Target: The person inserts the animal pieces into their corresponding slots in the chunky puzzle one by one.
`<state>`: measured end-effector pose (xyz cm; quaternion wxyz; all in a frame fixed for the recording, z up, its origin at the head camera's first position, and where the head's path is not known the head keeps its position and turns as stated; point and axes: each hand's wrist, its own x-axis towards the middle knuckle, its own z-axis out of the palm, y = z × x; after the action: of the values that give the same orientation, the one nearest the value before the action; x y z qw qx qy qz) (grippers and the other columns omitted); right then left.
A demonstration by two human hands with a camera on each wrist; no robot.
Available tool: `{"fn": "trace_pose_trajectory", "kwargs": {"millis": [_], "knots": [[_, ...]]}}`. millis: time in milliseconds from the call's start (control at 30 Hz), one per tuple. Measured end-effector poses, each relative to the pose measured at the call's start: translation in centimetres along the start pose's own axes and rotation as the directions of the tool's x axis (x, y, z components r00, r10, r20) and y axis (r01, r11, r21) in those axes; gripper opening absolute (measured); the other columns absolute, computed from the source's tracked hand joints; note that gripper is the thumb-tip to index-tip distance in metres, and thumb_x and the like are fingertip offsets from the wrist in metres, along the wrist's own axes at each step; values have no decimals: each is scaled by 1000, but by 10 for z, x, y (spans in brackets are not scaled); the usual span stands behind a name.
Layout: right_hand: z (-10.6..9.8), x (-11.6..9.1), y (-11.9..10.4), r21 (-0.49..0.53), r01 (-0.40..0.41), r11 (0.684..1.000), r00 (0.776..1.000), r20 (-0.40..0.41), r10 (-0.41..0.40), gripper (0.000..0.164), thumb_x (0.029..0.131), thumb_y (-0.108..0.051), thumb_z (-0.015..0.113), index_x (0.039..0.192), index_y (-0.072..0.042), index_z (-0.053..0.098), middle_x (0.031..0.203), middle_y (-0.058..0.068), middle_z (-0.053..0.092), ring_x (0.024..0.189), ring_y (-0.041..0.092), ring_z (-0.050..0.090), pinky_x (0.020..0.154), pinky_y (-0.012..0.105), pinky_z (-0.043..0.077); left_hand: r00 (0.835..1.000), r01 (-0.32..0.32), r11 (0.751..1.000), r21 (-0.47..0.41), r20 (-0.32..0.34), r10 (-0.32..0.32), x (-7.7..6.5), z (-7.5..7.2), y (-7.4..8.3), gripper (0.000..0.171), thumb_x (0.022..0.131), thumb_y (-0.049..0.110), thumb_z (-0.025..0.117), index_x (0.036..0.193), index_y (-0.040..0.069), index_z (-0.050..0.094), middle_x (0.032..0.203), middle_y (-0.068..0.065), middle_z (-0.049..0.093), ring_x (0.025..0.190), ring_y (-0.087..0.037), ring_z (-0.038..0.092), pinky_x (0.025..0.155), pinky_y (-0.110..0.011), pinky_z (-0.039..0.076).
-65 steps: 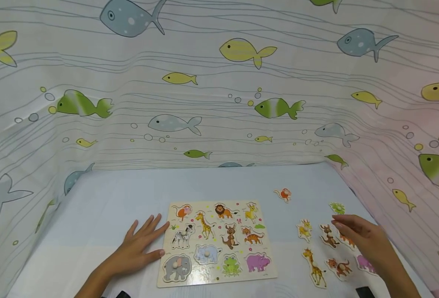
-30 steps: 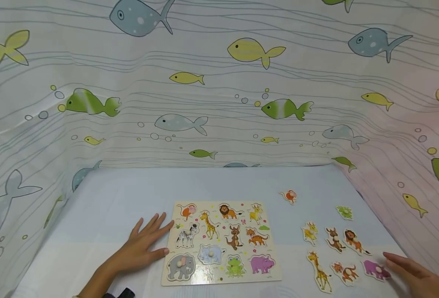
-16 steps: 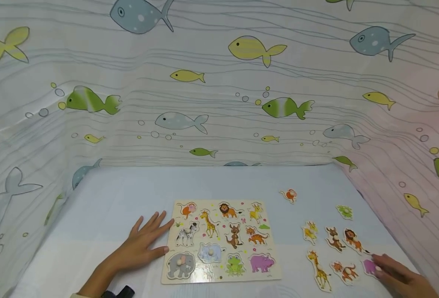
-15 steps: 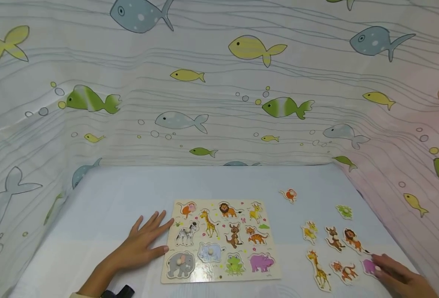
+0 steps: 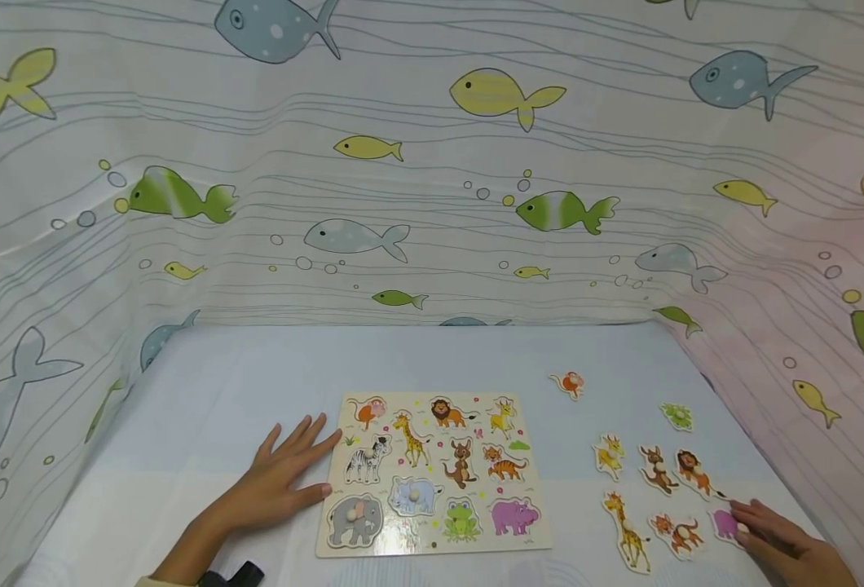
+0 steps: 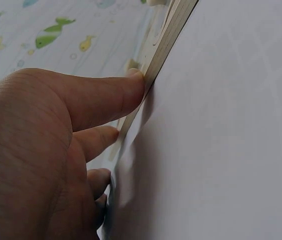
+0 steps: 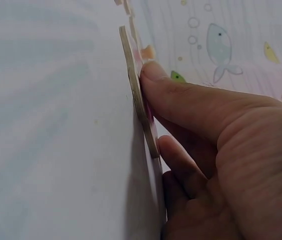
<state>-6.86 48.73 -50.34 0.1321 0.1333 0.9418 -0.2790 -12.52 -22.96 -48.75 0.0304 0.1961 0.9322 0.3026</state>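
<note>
My left hand lies with fingers spread at the left edge of a wooden puzzle board; in the left wrist view the thumb touches the board's edge. A grey elephant piece and a pale blue one, both with knobs, sit in the board. Over at the right, my right hand pinches a purple hippo puzzle piece, its thumb and fingers covering the piece's right part. The right wrist view has the thumb on top of that piece, close over the table.
Loose lion, kangaroo, tiger, giraffe and goat pieces lie left of and beyond my right hand. Farther back are a frog piece and a monkey piece. A fish-print curtain surrounds the table.
My right hand has come from near the frog piece, down and right, to the hippo piece, and its fingers have closed there. The left hand stays at the board.
</note>
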Motion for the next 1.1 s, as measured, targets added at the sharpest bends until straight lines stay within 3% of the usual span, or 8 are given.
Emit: {"fn": "trace_pose_trajectory", "kwargs": {"millis": [100, 333, 567, 733, 800, 867, 1000, 1100], "knots": [[0, -2, 1, -22, 4, 1000, 1000, 13, -4, 83, 92, -65, 56, 139, 4, 55, 148, 28, 45, 142, -13, -8, 102, 78, 28, 1000, 4, 1000, 3, 12, -4, 1, 1, -2, 70, 88, 46, 69, 150, 20, 47, 162, -18, 30, 150, -48, 21, 119, -66, 0], [0, -6, 1, 22, 14, 1000, 1000, -21, -14, 79, 92, -63, 59, 137, 2, 57, 133, -7, 61, 87, -43, 7, 104, 76, 28, 1000, -1, 1000, 6, 6, 1, 0, 2, -3, 70, 89, 46, 68, 150, 20, 47, 162, -18, 30, 150, -48, 21, 120, -64, -2], [0, -7, -2, 58, -4, 998, 1000, -28, 5, 77, 94, -62, 57, 137, 2, 57, 128, -16, 57, 98, -43, 4, 107, 74, 24, 1000, -7, 1000, -1, -2, 7, 0, 1, -2, 70, 89, 46, 68, 150, 20, 47, 162, -19, 30, 150, -48, 21, 120, -64, -2], [-2, -5, -1, 13, -30, 999, 999, -14, 30, 85, 91, -72, 52, 141, -3, 54, 143, 2, 54, 86, -43, 5, 116, 60, 26, 1000, -12, 1000, -6, -11, 12, -1, 2, -2, 69, 89, 46, 68, 150, 20, 48, 162, -19, 31, 149, -49, 22, 119, -66, -1], [-2, -3, 0, 17, -65, 998, 998, -12, 65, 89, 90, -75, 49, 143, -4, 51, 149, 15, 44, 102, -41, 5, 119, 47, 30, 1000, -17, 1000, -6, -14, 17, -1, 2, -2, 69, 89, 46, 68, 150, 20, 48, 161, -19, 31, 149, -49, 22, 119, -66, 0], [-2, -1, 0, 55, -105, 993, 994, 3, 105, 92, 90, -75, 49, 145, -1, 45, 151, 20, 36, 135, -23, 6, 113, 61, 33, 1000, -15, 1000, -9, -9, 15, -1, 2, -2, 69, 89, 46, 68, 150, 20, 48, 162, -19, 31, 149, -49, 22, 119, -66, -1], [0, -1, 1, 54, -95, 994, 991, -86, 100, 87, 90, -72, 52, 141, -1, 52, 146, 18, 43, 117, -34, 20, 94, 8, 45, 1000, -14, 1000, -6, -5, 14, 0, 4, -4, 70, 89, 46, 68, 150, 20, 47, 162, -19, 30, 150, -49, 21, 120, -64, -2], [2, -2, 0, 48, -69, 996, 983, -169, 76, 80, 91, -67, 57, 136, -1, 58, 140, 17, 51, 81, -39, 20, 65, -4, 38, 1000, -17, 1000, -2, -8, 17, -1, 4, -5, 70, 89, 46, 68, 151, 20, 47, 162, -19, 30, 149, -49, 21, 120, -63, -2]]}}
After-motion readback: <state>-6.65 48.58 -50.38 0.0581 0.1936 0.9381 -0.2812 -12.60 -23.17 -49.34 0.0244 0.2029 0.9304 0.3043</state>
